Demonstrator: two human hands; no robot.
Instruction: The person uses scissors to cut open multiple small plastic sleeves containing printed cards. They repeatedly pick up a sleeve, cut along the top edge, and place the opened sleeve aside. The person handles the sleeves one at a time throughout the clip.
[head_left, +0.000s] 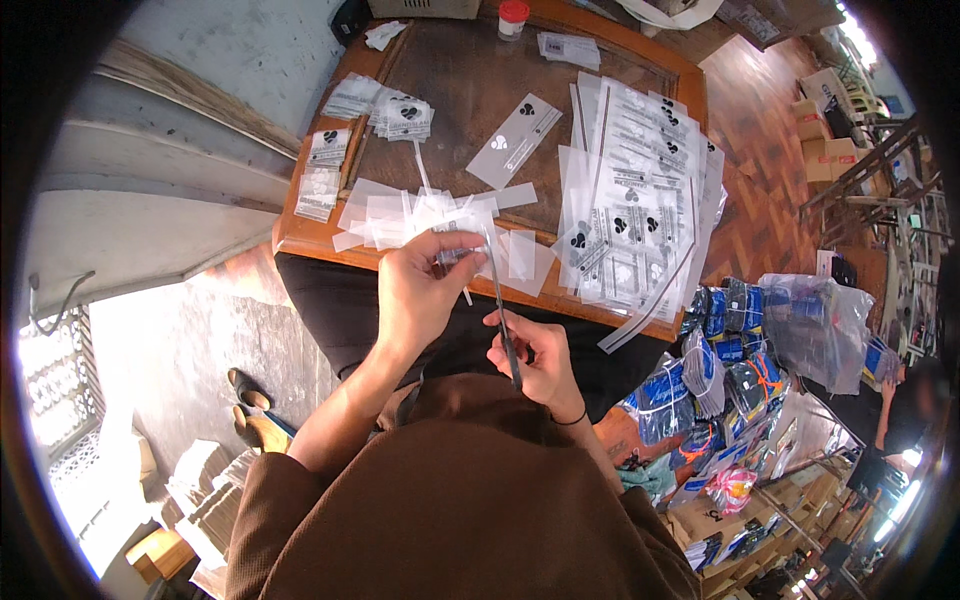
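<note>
My left hand (415, 295) is closed, pinching a small clear plastic piece (452, 256) between thumb and fingers above the table's near edge. In my right hand (543, 362) is a pair of scissors (503, 315) with dark handles, its blades pointing up beside the left fingertips. The hand partly hides how far the blades are apart. Beyond the left hand lie overlapping clear offcuts (385, 215). To the right spreads a thick pile of printed clear plastic sheets (635, 195). One printed strip (513, 140) rests alone mid-table.
Small cut printed pieces (403, 117) are stacked at the table's left. A red-lidded jar (513, 20) stands at the far edge of the wooden table (440, 75). Blue-and-black bundled packs (665, 400) crowd the right side. Sandals (248, 390) lie on the left floor. Another person's hand (888, 392) shows far right.
</note>
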